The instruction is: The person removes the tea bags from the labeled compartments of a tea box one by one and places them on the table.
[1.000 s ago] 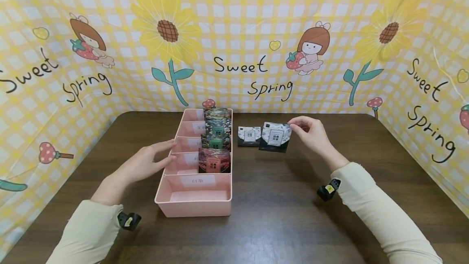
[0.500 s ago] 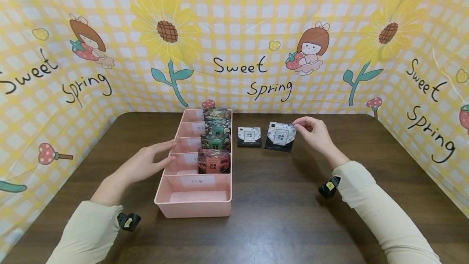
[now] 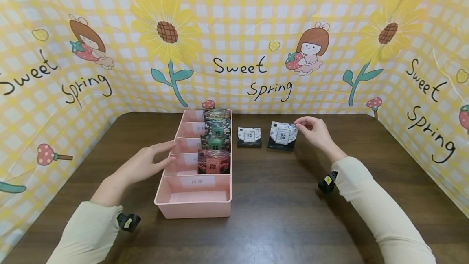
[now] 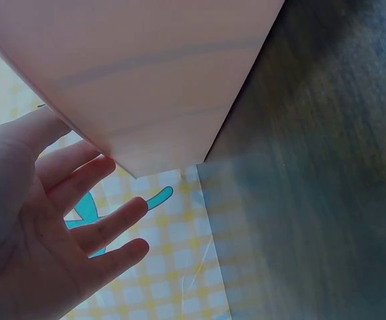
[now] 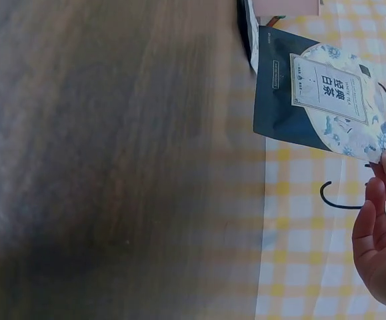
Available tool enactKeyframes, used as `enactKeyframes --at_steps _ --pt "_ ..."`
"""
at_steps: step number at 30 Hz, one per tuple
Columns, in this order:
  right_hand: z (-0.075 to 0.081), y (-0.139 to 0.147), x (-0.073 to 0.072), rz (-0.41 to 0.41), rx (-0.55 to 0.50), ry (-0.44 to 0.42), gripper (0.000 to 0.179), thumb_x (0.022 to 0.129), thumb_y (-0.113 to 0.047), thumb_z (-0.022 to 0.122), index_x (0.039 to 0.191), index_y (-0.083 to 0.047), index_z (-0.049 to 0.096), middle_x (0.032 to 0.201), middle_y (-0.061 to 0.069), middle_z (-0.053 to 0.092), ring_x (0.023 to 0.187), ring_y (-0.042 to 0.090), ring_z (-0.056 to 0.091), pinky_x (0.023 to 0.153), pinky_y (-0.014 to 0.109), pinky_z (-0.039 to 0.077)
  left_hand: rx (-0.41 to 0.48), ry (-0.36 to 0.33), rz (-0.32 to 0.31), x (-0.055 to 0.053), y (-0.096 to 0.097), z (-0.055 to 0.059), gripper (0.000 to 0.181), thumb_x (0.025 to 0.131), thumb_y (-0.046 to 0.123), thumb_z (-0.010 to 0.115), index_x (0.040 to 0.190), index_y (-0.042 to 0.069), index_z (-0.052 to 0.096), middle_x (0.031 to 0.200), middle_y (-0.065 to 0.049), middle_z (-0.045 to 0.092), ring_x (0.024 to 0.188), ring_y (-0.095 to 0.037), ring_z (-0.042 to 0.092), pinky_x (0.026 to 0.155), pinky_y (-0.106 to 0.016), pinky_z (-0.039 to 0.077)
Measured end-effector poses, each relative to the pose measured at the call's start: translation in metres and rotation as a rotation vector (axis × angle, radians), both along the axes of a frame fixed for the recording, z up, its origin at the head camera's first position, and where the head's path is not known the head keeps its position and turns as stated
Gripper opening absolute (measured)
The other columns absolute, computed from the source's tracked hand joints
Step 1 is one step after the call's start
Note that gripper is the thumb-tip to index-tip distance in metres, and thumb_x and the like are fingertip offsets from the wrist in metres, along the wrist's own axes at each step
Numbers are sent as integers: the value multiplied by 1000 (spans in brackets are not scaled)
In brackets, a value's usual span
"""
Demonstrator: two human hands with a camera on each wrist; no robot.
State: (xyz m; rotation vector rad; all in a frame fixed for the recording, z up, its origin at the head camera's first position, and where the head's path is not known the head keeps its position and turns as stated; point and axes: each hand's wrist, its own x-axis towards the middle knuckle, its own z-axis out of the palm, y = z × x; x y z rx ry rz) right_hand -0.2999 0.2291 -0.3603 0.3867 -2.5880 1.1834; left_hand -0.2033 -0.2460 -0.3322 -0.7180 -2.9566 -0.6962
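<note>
My right hand (image 3: 311,131) pinches the upper right corner of a white and black tea sachet (image 3: 282,135); the right wrist view shows "White Tea" on its front. A matching tea sachet (image 3: 249,137) lies just left of it on the table. My left hand (image 3: 144,162) rests its fingertips on the left rim of a long pink divided box (image 3: 194,210), fingers spread and fairly straight. In the left wrist view the box's outer side wall (image 4: 153,60) rises beside those fingers. The front compartment of the box holds nothing.
In the box's rear compartments stand a red tea sachet (image 3: 214,162), a green one (image 3: 214,142) and others behind them. Paper labels mark the dividers, one on the front compartment (image 3: 198,181). A yellow checked cloth (image 3: 234,31) encloses the dark wooden table (image 3: 278,215).
My right hand has drawn the pinched sachet a little to the right, opening a gap between it and the other white sachet. The left hand and the box stay where they were.
</note>
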Motion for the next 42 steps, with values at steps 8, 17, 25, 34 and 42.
enactKeyframes --at_steps 8,17,25,34,42 --pt "0 -4 -8 11 7 -15 17 92 -11 58 98 2 66 92 20 67 68 2 50 60 18 42 -4 5 13 -1 -1 -2 51 94 27 55 136 0 46 139 -23 46 130 -41 42 104 -56 36" --pt "-2 -7 -17 21 30 -30 16 92 -9 58 97 3 66 90 21 66 66 2 49 59 18 41 -3 13 7 -2 0 -2 51 94 27 56 135 0 47 138 -23 47 129 -42 43 104 -56 36" --pt "-1 -9 -27 33 55 -67 18 93 -12 57 99 2 66 93 20 67 67 7 49 61 20 41 -1 4 15 -1 0 -1 51 94 27 56 136 -1 46 138 -23 47 129 -42 42 104 -56 36" --pt "-3 -9 -39 28 87 -129 18 93 -12 56 100 2 66 93 19 64 74 14 50 66 25 42 0 13 12 1 2 1 51 93 28 57 135 1 48 138 -22 48 129 -41 43 104 -56 36" --pt "-4 -11 -44 48 96 -159 20 93 -7 54 105 5 65 102 25 64 83 22 58 70 24 45 -6 10 11 1 2 2 51 93 27 57 135 0 48 138 -23 48 129 -41 43 103 -56 37"
